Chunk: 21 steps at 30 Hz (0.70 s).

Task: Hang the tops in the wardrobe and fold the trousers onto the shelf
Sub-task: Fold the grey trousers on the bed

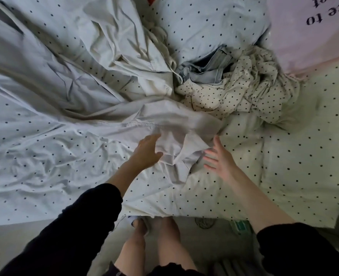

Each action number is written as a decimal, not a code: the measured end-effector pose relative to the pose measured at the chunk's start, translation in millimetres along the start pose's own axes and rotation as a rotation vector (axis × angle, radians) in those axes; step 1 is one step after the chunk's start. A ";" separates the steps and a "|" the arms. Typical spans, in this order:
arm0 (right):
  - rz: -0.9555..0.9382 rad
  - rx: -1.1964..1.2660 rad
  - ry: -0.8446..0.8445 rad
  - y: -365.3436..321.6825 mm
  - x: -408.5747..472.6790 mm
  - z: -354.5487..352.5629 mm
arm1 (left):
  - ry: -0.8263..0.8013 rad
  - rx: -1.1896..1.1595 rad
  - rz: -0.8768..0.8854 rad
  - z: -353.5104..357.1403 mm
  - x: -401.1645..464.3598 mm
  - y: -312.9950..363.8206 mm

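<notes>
A pale grey garment [125,116], long and creased like trousers, lies spread across the dotted bed from the upper left down to its bunched end [176,150] in front of me. My left hand [146,151] rests on that bunched end with the fingers curled into the cloth. My right hand [218,156] hovers just to its right, fingers spread, holding nothing. Behind them lie a crumpled cream top with black dots [240,92] and a pair of light blue jeans [206,68].
The bed sheet [45,166] is white with dark dots and ends at the near edge above my bare legs [164,246]. A dotted pillow [204,26] and a pink printed pillow [308,26] lie at the back right. Small items sit on the floor [220,226].
</notes>
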State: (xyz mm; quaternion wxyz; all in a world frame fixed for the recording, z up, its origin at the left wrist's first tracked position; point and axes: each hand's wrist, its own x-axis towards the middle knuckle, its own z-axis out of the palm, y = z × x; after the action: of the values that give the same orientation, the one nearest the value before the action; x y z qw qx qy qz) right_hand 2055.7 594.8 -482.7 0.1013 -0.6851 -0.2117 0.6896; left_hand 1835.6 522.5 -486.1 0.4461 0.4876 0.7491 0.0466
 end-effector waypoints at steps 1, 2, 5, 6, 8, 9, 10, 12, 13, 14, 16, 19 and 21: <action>0.011 -0.026 0.004 -0.3 5.0 3.3 | -0.008 0.095 0.005 4.8 0.2 -10.6; 0.030 -0.039 0.019 -2.3 8.7 6.2 | -0.009 0.197 0.019 8.3 0.7 -17.7; 0.103 -0.088 0.136 -10.6 18.1 17.0 | 0.069 0.403 0.139 20.0 10.4 -27.0; 0.099 -0.103 0.187 -11.6 20.0 19.2 | 0.104 0.436 0.192 21.1 14.5 -25.1; 0.065 -0.106 0.250 -10.9 24.4 22.6 | 0.143 0.509 0.260 23.6 25.9 -21.0; 0.058 -0.064 0.241 -8.5 25.5 22.7 | 0.155 0.557 0.278 26.1 30.6 -19.0; 0.062 0.017 0.220 -6.1 24.3 22.8 | 0.172 0.600 0.280 28.6 34.7 -17.6; 0.038 0.170 0.149 -2.3 15.2 20.6 | 0.159 0.669 0.210 33.6 38.5 -13.7; 0.024 0.187 0.131 0.5 11.1 18.1 | 0.127 0.702 0.168 34.8 38.9 -12.4; 0.017 0.175 0.128 3.7 8.1 14.4 | 0.109 0.740 0.157 35.4 39.1 -11.0; 0.029 0.116 0.152 10.7 3.3 9.3 | 0.095 0.768 0.168 32.6 37.2 -10.7; 0.054 0.079 0.178 14.8 -3.7 3.9 | 0.182 0.613 0.190 27.6 28.3 -14.5; 0.033 0.107 0.136 7.6 -8.7 3.4 | 0.286 0.419 0.154 20.8 20.4 -14.5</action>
State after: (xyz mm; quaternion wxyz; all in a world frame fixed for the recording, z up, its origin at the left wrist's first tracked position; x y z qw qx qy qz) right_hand 2053.9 583.8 -478.2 0.1406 -0.7273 -0.1562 0.6534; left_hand 1837.9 523.1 -518.6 0.2201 0.6132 0.7586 -0.0070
